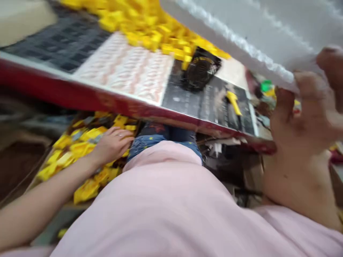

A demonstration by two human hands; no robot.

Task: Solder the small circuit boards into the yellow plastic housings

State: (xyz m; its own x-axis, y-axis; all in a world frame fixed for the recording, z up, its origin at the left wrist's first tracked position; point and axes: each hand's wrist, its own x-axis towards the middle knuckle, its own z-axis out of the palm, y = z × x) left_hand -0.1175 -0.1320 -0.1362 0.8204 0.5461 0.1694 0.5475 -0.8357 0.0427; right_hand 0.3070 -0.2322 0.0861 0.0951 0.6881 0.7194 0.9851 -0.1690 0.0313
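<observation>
My left hand (114, 142) rests over a box of yellow pieces (89, 134) below the table edge, its fingers lying nearly flat and no object visible in them. At the upper right, my right hand (308, 103) has its fingertips at the lower edge of a large white, ribbed object (241, 32), gripping it. This object hangs tilted over the table and is blurred by motion. Under its left edge lies a pile of yellow pieces (150, 26).
The table's red front edge (107, 101) crosses the view. On the table are a patterned white sheet (128, 67), a round black object (199, 69) and a yellow-handled tool (234, 102). A cream-coloured block (25, 19) is at the upper left.
</observation>
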